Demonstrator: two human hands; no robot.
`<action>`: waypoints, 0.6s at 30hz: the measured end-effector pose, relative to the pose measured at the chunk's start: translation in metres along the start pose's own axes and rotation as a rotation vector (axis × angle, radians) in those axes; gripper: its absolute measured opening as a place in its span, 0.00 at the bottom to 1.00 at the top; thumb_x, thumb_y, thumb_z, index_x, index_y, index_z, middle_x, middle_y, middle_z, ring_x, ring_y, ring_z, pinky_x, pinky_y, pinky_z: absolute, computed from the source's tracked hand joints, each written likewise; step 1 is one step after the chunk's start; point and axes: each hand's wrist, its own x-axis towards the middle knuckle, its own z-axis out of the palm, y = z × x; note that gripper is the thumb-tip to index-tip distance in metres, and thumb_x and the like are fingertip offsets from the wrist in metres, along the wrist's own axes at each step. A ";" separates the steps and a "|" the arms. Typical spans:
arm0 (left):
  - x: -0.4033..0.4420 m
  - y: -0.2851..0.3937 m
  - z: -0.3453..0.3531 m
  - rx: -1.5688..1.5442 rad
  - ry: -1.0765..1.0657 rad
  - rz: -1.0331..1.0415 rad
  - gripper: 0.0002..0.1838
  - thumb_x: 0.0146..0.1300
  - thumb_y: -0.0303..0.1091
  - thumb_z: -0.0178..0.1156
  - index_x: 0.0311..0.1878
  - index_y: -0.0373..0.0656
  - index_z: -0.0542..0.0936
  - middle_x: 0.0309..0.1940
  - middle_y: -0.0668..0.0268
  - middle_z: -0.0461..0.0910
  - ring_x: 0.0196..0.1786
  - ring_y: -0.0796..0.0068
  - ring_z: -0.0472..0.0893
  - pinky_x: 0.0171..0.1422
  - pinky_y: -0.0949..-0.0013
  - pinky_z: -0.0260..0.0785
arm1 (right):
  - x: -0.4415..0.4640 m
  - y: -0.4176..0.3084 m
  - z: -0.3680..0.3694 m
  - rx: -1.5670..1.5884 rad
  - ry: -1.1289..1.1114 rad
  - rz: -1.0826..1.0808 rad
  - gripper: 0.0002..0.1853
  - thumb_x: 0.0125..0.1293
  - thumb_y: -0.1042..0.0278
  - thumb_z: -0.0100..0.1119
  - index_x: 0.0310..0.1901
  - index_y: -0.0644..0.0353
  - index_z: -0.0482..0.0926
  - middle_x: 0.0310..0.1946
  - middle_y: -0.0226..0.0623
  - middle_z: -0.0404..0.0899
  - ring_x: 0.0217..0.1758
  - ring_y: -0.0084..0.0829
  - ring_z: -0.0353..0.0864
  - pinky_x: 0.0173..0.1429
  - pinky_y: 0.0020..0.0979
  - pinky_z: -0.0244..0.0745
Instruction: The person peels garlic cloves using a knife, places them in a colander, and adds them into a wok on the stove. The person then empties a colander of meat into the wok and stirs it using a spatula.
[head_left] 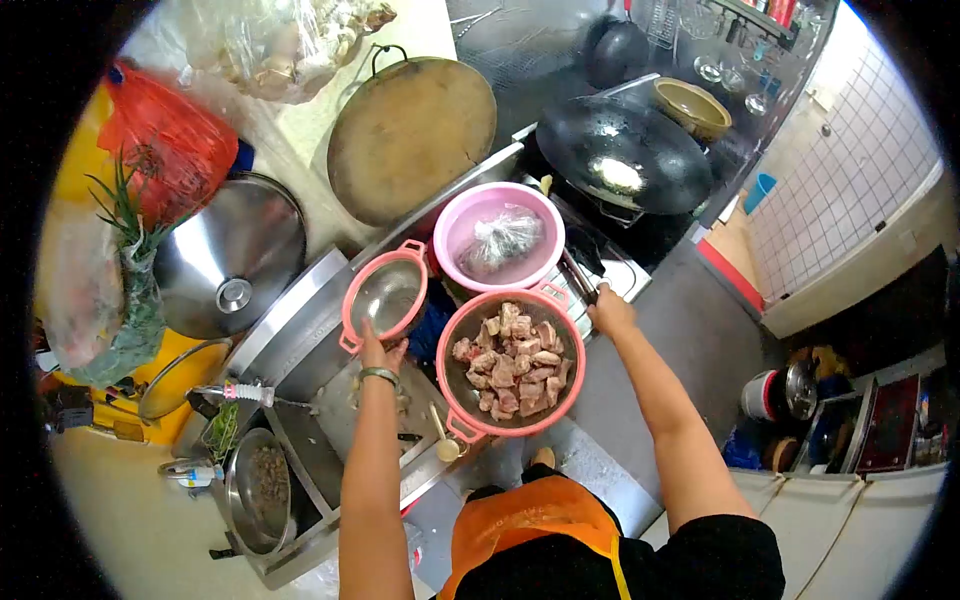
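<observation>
My left hand [380, 350] is closed on the near rim of a small pink-rimmed colander [351, 312], which is tilted over the sink edge with nothing visible inside. My right hand [611, 310] is closed around the end of a long, dark-handled utensil [578, 275]; its exact kind is unclear. Between my hands stands a larger pink colander [449, 402] filled with chunks of raw meat [512, 362]. Just behind it is a pink basin [445, 228] with a clear plastic bag [505, 240] in it.
A black wok [625, 150] sits on the stove at the back right. A round wooden board [410, 140] leans behind the sink. At left are a large steel lid [230, 255], a red bag [165, 140] and a steel pan [262, 490]. A ladle [447, 447] lies near the sink's edge.
</observation>
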 end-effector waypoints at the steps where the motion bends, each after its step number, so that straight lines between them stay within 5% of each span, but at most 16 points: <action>1: 0.007 0.002 0.003 0.013 0.013 0.013 0.32 0.59 0.63 0.50 0.38 0.36 0.72 0.31 0.54 0.74 0.31 0.61 0.75 0.47 0.56 0.72 | 0.005 0.001 0.002 0.036 -0.018 0.000 0.20 0.54 0.59 0.56 0.45 0.61 0.69 0.35 0.52 0.78 0.42 0.48 0.79 0.45 0.46 0.73; 6: -0.008 0.003 0.023 0.070 0.073 0.057 0.37 0.57 0.69 0.48 0.49 0.40 0.70 0.47 0.54 0.70 0.49 0.61 0.70 0.57 0.49 0.64 | -0.002 0.015 -0.005 0.334 -0.017 0.002 0.17 0.56 0.58 0.52 0.38 0.65 0.73 0.31 0.51 0.79 0.35 0.46 0.79 0.39 0.42 0.73; 7: -0.010 0.000 0.018 0.057 -0.014 0.036 0.43 0.54 0.71 0.48 0.59 0.41 0.63 0.56 0.55 0.62 0.57 0.59 0.63 0.60 0.50 0.61 | -0.011 0.015 -0.022 0.401 -0.050 0.024 0.16 0.55 0.58 0.52 0.37 0.65 0.73 0.29 0.50 0.78 0.33 0.45 0.79 0.38 0.41 0.73; 12: 0.001 -0.024 -0.017 0.013 -0.070 0.081 0.42 0.52 0.72 0.50 0.58 0.47 0.63 0.48 0.63 0.64 0.50 0.64 0.67 0.58 0.49 0.62 | -0.036 0.048 -0.026 0.651 -0.205 0.101 0.16 0.54 0.59 0.54 0.37 0.65 0.74 0.26 0.46 0.77 0.29 0.37 0.78 0.36 0.36 0.71; 16: -0.023 -0.027 -0.034 0.111 -0.017 0.145 0.39 0.53 0.68 0.54 0.56 0.43 0.66 0.41 0.64 0.68 0.45 0.67 0.70 0.48 0.60 0.68 | -0.071 0.059 -0.034 0.356 0.108 0.029 0.15 0.53 0.60 0.55 0.37 0.62 0.75 0.30 0.49 0.77 0.34 0.47 0.77 0.40 0.39 0.70; 18: -0.032 -0.032 -0.050 0.209 0.003 0.217 0.37 0.55 0.65 0.55 0.55 0.42 0.67 0.38 0.66 0.69 0.42 0.69 0.71 0.44 0.66 0.68 | -0.095 0.067 -0.036 0.339 0.122 0.071 0.15 0.54 0.62 0.56 0.39 0.64 0.74 0.29 0.48 0.76 0.32 0.44 0.76 0.39 0.37 0.70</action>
